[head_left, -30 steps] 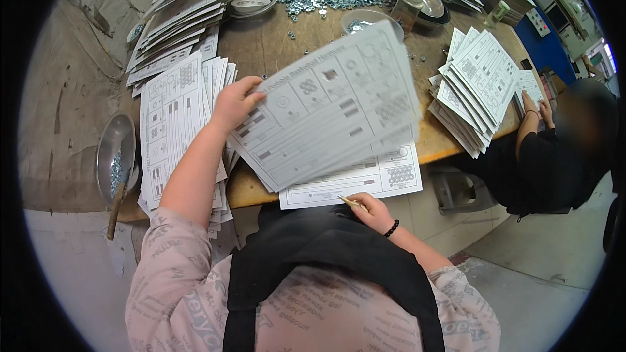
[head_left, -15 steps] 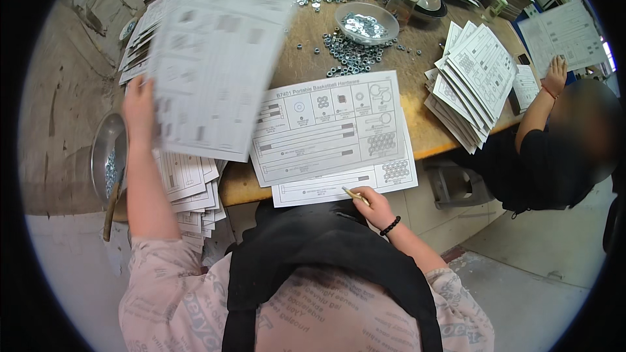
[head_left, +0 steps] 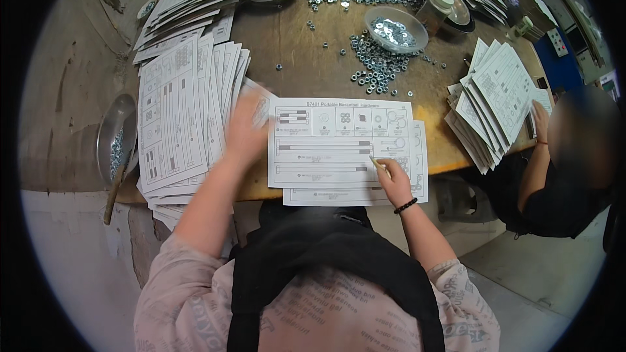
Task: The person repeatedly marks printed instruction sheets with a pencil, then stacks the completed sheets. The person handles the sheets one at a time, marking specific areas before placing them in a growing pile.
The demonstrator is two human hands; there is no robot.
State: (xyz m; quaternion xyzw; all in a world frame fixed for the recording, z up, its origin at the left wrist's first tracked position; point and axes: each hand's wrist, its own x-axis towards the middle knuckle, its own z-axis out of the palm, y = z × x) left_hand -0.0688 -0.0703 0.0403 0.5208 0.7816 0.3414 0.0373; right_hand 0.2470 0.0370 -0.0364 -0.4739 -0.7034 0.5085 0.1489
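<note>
A white printed sheet point(head_left: 326, 163) with part drawings lies in front of me, overlapping another printed sheet point(head_left: 352, 198) beneath it. My right hand point(head_left: 396, 186), a dark bead bracelet at its wrist, is closed on a thin yellowish pen-like stick point(head_left: 383, 166). The stick's tip is over the upper sheet. At that sheet's left edge is my left hand point(head_left: 246, 132), its fingers smeared by motion; whether it grips anything cannot be made out. Beside it, on the left, a fanned pile of similar sheets point(head_left: 171, 117) covers the table's corner.
Metal nuts point(head_left: 375, 72) lie scattered around a clear plastic bowl point(head_left: 395, 29) of metal parts. A metal bowl point(head_left: 117, 140) stands left of the table point(head_left: 293, 52). More sheets point(head_left: 499, 91) are stacked at right, where a co-worker's hand point(head_left: 540, 120) reaches in.
The large sheet my left hand held up now lies on the left pile. That hand has moved right to the front sheet. The co-worker's raised sheet is out of sight.
</note>
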